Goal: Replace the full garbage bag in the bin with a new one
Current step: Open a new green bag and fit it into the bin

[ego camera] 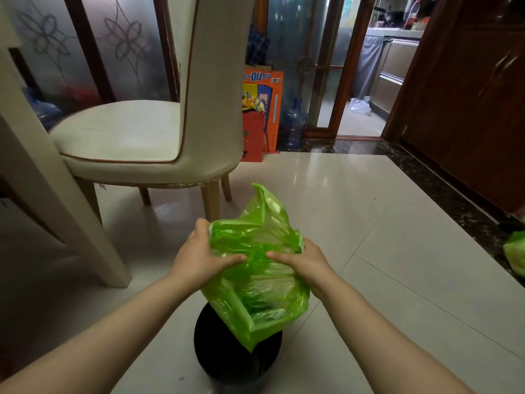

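Observation:
A new translucent green garbage bag (264,280) hangs in the air above a round black bin (227,362) that stands on the tiled floor at the bottom centre. My left hand (199,257) grips the bag's upper left edge, thumb pressed onto the plastic. My right hand (306,263) grips the upper right edge. The bag's bottom corner dangles over the bin's mouth and hides part of the rim. A second green bag (515,254), bulging, lies on the floor at the right edge, partly out of view.
A cream upholstered chair (136,137) stands just behind and left of the bin, beside a pale table leg (71,217). Orange boxes (261,109) and a water jug (295,120) sit by the glass door. A dark wooden cabinet (468,109) lines the right side.

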Demonstrator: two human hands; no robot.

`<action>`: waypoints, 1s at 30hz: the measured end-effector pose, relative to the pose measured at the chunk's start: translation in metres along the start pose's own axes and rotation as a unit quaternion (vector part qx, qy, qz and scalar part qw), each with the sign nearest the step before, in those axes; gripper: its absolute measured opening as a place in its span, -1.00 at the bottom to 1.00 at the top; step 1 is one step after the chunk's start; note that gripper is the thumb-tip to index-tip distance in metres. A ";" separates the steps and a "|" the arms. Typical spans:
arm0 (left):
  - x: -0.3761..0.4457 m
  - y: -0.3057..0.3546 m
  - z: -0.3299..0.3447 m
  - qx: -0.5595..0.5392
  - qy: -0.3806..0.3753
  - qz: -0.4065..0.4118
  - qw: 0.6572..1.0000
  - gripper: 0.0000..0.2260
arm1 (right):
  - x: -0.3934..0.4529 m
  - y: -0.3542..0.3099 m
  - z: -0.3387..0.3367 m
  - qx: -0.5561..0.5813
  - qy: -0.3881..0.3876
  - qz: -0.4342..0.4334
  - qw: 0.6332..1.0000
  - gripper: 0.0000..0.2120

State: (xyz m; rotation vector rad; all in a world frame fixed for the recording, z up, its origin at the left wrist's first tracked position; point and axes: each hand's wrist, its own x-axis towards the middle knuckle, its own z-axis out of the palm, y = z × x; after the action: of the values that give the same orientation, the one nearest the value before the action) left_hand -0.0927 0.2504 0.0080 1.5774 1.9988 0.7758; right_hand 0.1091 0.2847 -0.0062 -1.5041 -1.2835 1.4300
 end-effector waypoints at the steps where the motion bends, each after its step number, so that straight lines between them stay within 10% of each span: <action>1: 0.002 0.001 0.003 0.035 0.020 0.018 0.999 -0.42 | 0.001 0.001 0.003 -0.035 0.036 -0.020 0.999 -0.60; 10: 0.007 -0.024 0.003 0.133 0.075 0.033 0.988 -0.84 | 0.006 0.012 -0.011 -0.214 0.122 -0.040 0.968 -0.77; 19: 0.000 -0.007 0.018 0.066 -0.009 0.051 0.996 -0.76 | -0.006 -0.005 0.000 0.212 -0.104 0.107 0.966 -0.79; 22: -0.002 -0.002 0.017 0.088 -0.013 0.047 0.995 -0.66 | -0.007 -0.002 0.002 -0.034 -0.063 -0.003 0.997 -0.58; 30: 0.000 -0.020 0.006 0.196 0.013 0.011 0.980 -0.71 | -0.007 0.021 -0.017 -0.450 0.070 -0.140 0.879 -0.34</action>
State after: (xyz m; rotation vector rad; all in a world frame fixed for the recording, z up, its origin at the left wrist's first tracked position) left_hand -0.1029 0.2476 -0.0101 1.8111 2.2590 0.4262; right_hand 0.1303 0.2747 -0.0213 -1.8147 -2.1189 0.4960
